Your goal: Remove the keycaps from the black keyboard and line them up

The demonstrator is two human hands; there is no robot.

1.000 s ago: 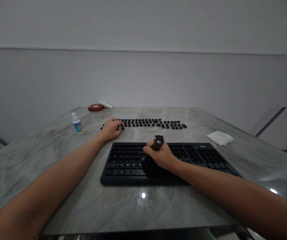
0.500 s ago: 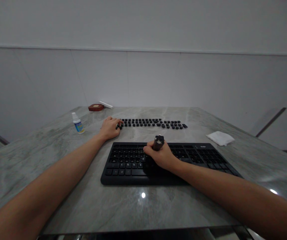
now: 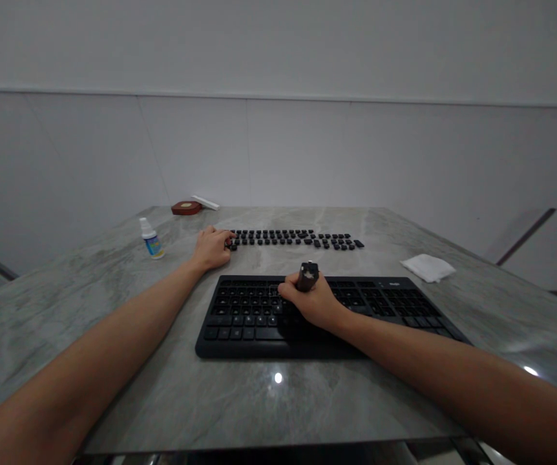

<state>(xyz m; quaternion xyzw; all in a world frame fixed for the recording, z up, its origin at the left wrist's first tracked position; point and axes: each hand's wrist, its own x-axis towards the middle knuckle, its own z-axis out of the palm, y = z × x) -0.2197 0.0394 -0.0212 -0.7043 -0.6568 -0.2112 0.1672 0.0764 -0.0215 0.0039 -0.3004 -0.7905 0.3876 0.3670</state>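
At the left end of the rows of loose black keycaps [image 3: 273, 239], my left hand [image 3: 212, 248] has its fingertips drawn together on a keycap [image 3: 232, 245], mostly covered by the fingers. My right hand [image 3: 315, 301] is wrapped round a dark brown handled tool [image 3: 307, 276], held upright over the keyboard. The tool's top end is toward me; its lower end is hidden by the hand. Under that hand lies a black keyboard [image 3: 278, 352] with many keycaps off and its bottom-row keys still on.
A small white spray bottle [image 3: 151, 240] with a blue label stands at the left. Behind it lie a reddish-brown case [image 3: 186, 208] and a white strip-like object [image 3: 205, 203]. A folded white cloth [image 3: 428, 267] rests at the right of the marbled grey table [image 3: 172, 394].
My left hand has shifted slightly left, and its fingers have drawn in at the end of the keycap rows. The right hand, tool and keyboard have stayed put.
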